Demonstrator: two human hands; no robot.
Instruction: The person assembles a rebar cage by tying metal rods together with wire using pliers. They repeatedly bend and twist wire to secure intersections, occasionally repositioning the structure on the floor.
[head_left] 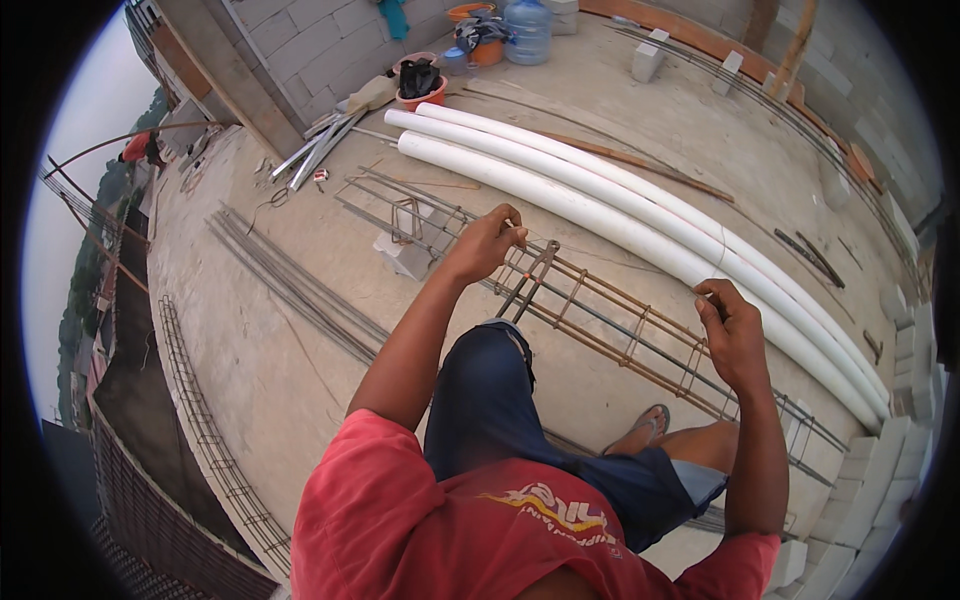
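A long rebar cage (600, 320) of rusty bars and stirrups lies across the concrete floor (270, 340), and I sit over it with one knee raised. My left hand (485, 243) is raised above the cage with its fingertips pinched together, seemingly on a thin tie wire too fine to see clearly. Just right of that hand, a pair of metal pincers (528, 280) rests against the cage bars. My right hand (733, 335) is held up over the cage's right part, thumb and fingers pinched in the same way.
Three long white plastic pipes (640, 215) lie beyond the cage. Bundles of straight rebar (295, 290) run along the floor at left, with another cage (205, 430) near the slab edge. Orange buckets (420, 90), a water bottle (528, 30) and grey blocks (870, 500) stand around.
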